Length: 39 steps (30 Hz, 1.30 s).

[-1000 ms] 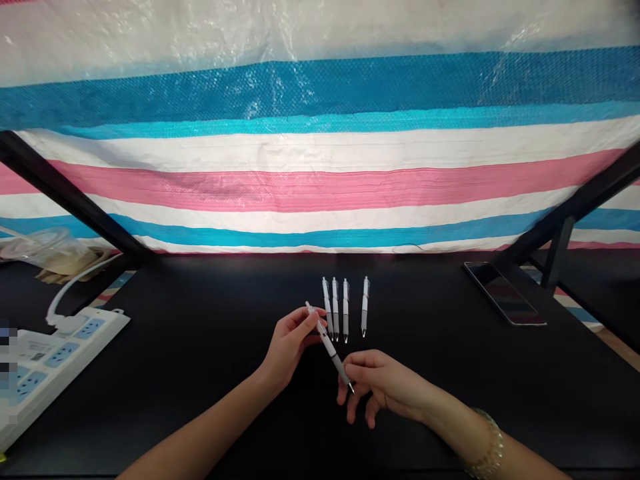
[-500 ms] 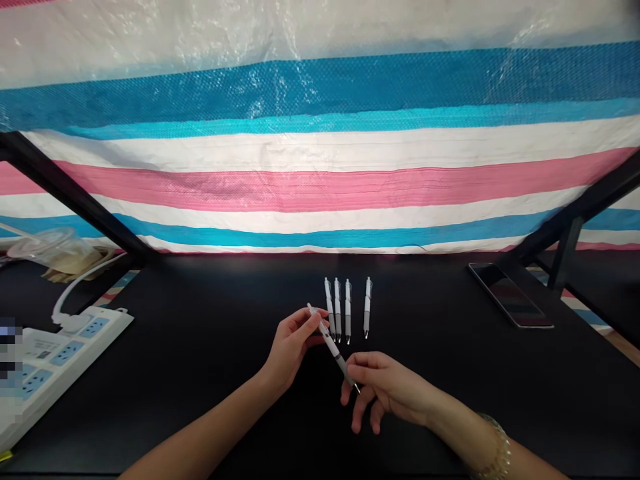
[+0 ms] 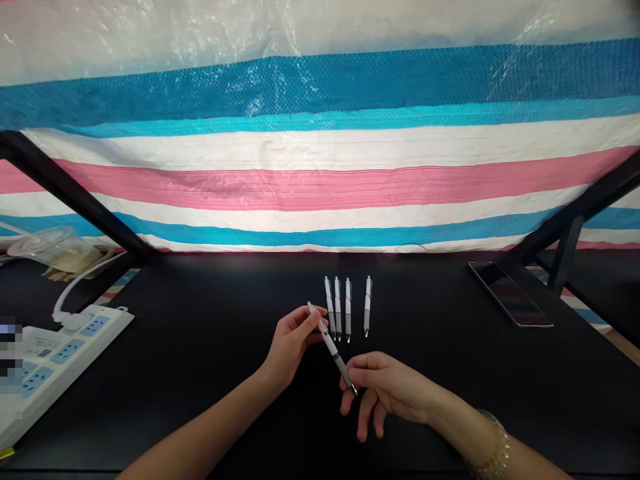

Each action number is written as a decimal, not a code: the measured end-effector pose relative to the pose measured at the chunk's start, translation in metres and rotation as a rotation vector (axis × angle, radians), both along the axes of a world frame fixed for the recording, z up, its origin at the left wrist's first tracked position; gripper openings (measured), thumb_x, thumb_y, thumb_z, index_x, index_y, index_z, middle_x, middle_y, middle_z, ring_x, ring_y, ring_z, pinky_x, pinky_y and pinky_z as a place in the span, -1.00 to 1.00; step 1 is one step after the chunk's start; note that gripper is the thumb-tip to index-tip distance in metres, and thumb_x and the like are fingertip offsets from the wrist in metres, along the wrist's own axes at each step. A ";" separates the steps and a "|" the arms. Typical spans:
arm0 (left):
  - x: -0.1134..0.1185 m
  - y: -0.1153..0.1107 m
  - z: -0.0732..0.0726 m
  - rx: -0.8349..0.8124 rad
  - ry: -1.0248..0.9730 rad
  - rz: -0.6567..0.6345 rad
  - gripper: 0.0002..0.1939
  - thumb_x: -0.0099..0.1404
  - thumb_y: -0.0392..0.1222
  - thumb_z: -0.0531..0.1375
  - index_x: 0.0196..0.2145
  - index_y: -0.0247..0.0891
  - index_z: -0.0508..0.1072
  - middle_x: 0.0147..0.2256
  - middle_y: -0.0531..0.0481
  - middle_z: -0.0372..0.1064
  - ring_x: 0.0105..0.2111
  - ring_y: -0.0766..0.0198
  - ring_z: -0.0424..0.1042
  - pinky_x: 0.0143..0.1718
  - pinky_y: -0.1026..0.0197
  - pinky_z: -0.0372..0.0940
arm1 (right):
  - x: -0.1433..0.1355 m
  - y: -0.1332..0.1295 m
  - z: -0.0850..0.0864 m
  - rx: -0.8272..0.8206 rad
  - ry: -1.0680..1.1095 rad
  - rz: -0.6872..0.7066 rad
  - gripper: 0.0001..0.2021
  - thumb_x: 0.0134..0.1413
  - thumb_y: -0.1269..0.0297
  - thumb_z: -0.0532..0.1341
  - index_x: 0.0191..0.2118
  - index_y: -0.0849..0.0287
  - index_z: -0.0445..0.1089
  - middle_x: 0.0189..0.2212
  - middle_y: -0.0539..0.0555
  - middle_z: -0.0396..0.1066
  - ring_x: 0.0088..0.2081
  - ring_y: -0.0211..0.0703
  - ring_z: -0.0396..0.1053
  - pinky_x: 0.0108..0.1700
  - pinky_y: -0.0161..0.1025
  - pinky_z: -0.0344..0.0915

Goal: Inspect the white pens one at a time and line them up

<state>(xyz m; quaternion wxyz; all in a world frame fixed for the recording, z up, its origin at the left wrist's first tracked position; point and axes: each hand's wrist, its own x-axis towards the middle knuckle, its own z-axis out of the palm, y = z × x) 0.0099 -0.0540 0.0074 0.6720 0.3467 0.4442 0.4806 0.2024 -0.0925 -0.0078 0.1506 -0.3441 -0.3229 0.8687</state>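
Observation:
A white and grey click pen (image 3: 329,345) slants between my two hands, its silver tip down toward the right. My left hand (image 3: 295,340) pinches its upper, clicker end between thumb and fingers. At the grey grip, the thumb and forefinger of my right hand (image 3: 383,387) close on the pen near the tip, while the other fingers hang loosely apart. Just beyond, several matching pens (image 3: 349,310) lie side by side on the black table (image 3: 240,293), tips toward me. One pen (image 3: 368,307) sits a little apart on the right of that row.
On the right lies a dark phone (image 3: 510,293). A white power strip (image 3: 75,360) with a plugged-in cable occupies the left edge, and a clear plastic cup (image 3: 60,247) is behind it. Black slanted bars (image 3: 75,193) flank the table; a striped plastic sheet (image 3: 320,187) hangs at the back.
The held pen's tip has swung slightly left and down. My right hand's lower fingers have shifted a little; my left hand keeps nearly the same place.

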 end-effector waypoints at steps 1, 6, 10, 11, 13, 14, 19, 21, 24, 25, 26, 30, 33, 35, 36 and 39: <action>0.000 0.000 0.000 -0.002 0.004 -0.002 -0.75 0.10 -0.06 0.35 -0.35 -0.31 0.55 -0.46 0.00 0.40 -0.45 0.34 0.37 -0.40 0.32 0.34 | 0.000 -0.001 -0.001 0.010 -0.014 -0.001 -0.66 0.03 0.07 0.26 -0.28 0.24 0.22 -0.43 0.12 0.49 -0.51 -0.12 0.51 -0.65 -0.45 0.30; 0.002 -0.001 -0.001 0.004 0.018 0.020 -0.72 0.07 -0.05 0.37 -0.35 -0.31 0.55 -0.46 0.00 0.42 -0.46 0.34 0.38 -0.40 0.31 0.35 | -0.002 -0.002 -0.007 0.042 -0.054 -0.034 -0.62 -0.09 0.16 0.34 -0.35 0.17 0.10 -0.58 0.03 0.46 -0.57 -0.13 0.49 -0.68 -0.47 0.24; 0.001 0.000 -0.003 0.014 0.030 0.035 -0.72 0.07 -0.05 0.37 -0.33 -0.31 0.56 -0.44 -0.01 0.42 -0.44 0.33 0.39 -0.39 0.33 0.36 | -0.002 -0.001 -0.007 0.063 -0.079 -0.075 -0.59 -0.14 0.17 0.36 -0.36 0.15 0.06 -0.62 0.00 0.45 -0.62 -0.17 0.45 -0.70 -0.48 0.22; 0.001 0.000 -0.003 0.019 0.033 0.040 -0.72 0.07 -0.05 0.37 -0.33 -0.31 0.56 -0.44 -0.01 0.42 -0.43 0.33 0.39 -0.39 0.33 0.36 | -0.002 0.000 -0.006 0.070 -0.072 -0.082 -0.58 -0.14 0.19 0.36 -0.35 0.16 0.07 -0.62 -0.01 0.45 -0.62 -0.18 0.45 -0.69 -0.48 0.22; 0.000 0.000 -0.002 0.031 0.038 0.055 -0.73 0.08 -0.05 0.36 -0.34 -0.30 0.56 -0.43 -0.01 0.41 -0.42 0.33 0.39 -0.39 0.34 0.36 | -0.002 0.000 -0.004 0.061 -0.029 -0.082 -0.60 -0.09 0.15 0.34 -0.28 0.19 0.12 -0.54 0.03 0.47 -0.57 -0.16 0.48 -0.64 -0.45 0.28; -0.001 0.000 -0.001 0.037 0.041 0.061 -0.73 0.09 -0.04 0.36 -0.34 -0.30 0.56 -0.43 -0.01 0.41 -0.41 0.33 0.39 -0.39 0.34 0.36 | -0.002 0.000 -0.003 0.044 0.000 -0.071 -0.61 -0.04 0.11 0.31 -0.23 0.21 0.15 -0.48 0.07 0.49 -0.52 -0.13 0.50 -0.62 -0.42 0.32; -0.001 0.000 -0.002 0.044 0.042 0.049 -0.74 0.11 -0.05 0.35 -0.33 -0.30 0.56 -0.43 -0.01 0.41 -0.40 0.33 0.38 -0.38 0.35 0.36 | -0.001 0.000 -0.003 0.002 0.000 -0.035 -0.63 0.06 0.02 0.22 -0.23 0.29 0.27 -0.44 0.12 0.49 -0.50 -0.13 0.52 -0.65 -0.44 0.30; -0.001 0.001 -0.003 0.040 0.038 0.051 -0.75 0.11 -0.06 0.34 -0.33 -0.30 0.56 -0.43 -0.01 0.41 -0.40 0.34 0.38 -0.38 0.35 0.36 | -0.002 0.000 -0.005 0.020 -0.035 -0.039 -0.66 -0.04 0.11 0.30 -0.32 0.25 0.23 -0.54 0.05 0.47 -0.55 -0.16 0.49 -0.69 -0.49 0.23; -0.002 0.003 -0.004 0.042 0.036 0.078 -0.76 0.12 -0.07 0.34 -0.33 -0.30 0.55 -0.44 0.00 0.41 -0.41 0.34 0.38 -0.39 0.35 0.36 | -0.002 -0.001 -0.006 0.029 -0.043 -0.035 -0.61 -0.18 0.19 0.38 -0.39 0.19 0.14 -0.61 0.02 0.46 -0.61 -0.17 0.47 -0.73 -0.51 0.17; -0.003 0.004 -0.005 0.047 0.035 0.091 -0.76 0.13 -0.07 0.34 -0.33 -0.30 0.55 -0.44 0.00 0.40 -0.40 0.35 0.38 -0.39 0.36 0.36 | -0.003 -0.001 -0.005 0.024 -0.041 -0.031 -0.60 -0.20 0.19 0.39 -0.40 0.18 0.12 -0.62 0.02 0.46 -0.62 -0.17 0.46 -0.74 -0.51 0.17; -0.005 0.005 -0.005 0.053 0.033 0.105 -0.77 0.13 -0.07 0.33 -0.33 -0.30 0.55 -0.43 0.00 0.40 -0.40 0.35 0.38 -0.39 0.36 0.36 | -0.003 -0.001 -0.004 0.017 -0.041 -0.027 -0.59 -0.21 0.19 0.40 -0.41 0.18 0.11 -0.63 0.03 0.46 -0.64 -0.17 0.45 -0.75 -0.50 0.17; -0.011 0.013 -0.006 0.079 -0.005 0.199 -0.78 0.14 -0.10 0.33 -0.31 -0.30 0.55 -0.41 0.00 0.42 -0.39 0.37 0.37 -0.38 0.37 0.36 | -0.003 -0.002 -0.003 0.009 -0.038 -0.034 -0.57 -0.23 0.18 0.41 -0.42 0.17 0.10 -0.65 0.03 0.45 -0.67 -0.19 0.43 -0.76 -0.50 0.17; -0.016 0.018 -0.006 0.075 -0.039 0.265 -0.78 0.12 -0.11 0.34 -0.31 -0.30 0.56 -0.40 0.00 0.42 -0.39 0.38 0.37 -0.38 0.39 0.35 | -0.003 -0.002 -0.005 0.014 -0.042 -0.040 -0.58 -0.22 0.20 0.40 -0.42 0.17 0.10 -0.65 0.03 0.45 -0.67 -0.19 0.42 -0.75 -0.49 0.18; -0.018 0.020 -0.006 0.065 -0.045 0.287 -0.77 0.12 -0.10 0.34 -0.31 -0.30 0.56 -0.41 0.00 0.42 -0.39 0.38 0.37 -0.38 0.40 0.35 | -0.002 -0.002 -0.005 0.018 -0.048 -0.040 -0.58 -0.22 0.21 0.39 -0.41 0.17 0.09 -0.65 0.02 0.45 -0.67 -0.20 0.42 -0.75 -0.49 0.19; -0.019 0.020 -0.006 0.062 -0.045 0.291 -0.77 0.12 -0.10 0.34 -0.31 -0.30 0.56 -0.41 0.00 0.42 -0.39 0.38 0.37 -0.39 0.40 0.35 | -0.002 -0.002 -0.005 0.022 -0.050 -0.039 -0.58 -0.22 0.21 0.39 -0.41 0.17 0.09 -0.65 0.02 0.45 -0.67 -0.21 0.42 -0.74 -0.49 0.19; -0.019 0.020 -0.006 0.062 -0.048 0.284 -0.77 0.13 -0.10 0.34 -0.31 -0.30 0.56 -0.41 0.01 0.41 -0.38 0.39 0.36 -0.38 0.41 0.34 | -0.001 -0.002 -0.005 0.032 -0.049 -0.036 -0.59 -0.21 0.21 0.38 -0.41 0.16 0.08 -0.64 0.01 0.45 -0.67 -0.22 0.41 -0.74 -0.50 0.19</action>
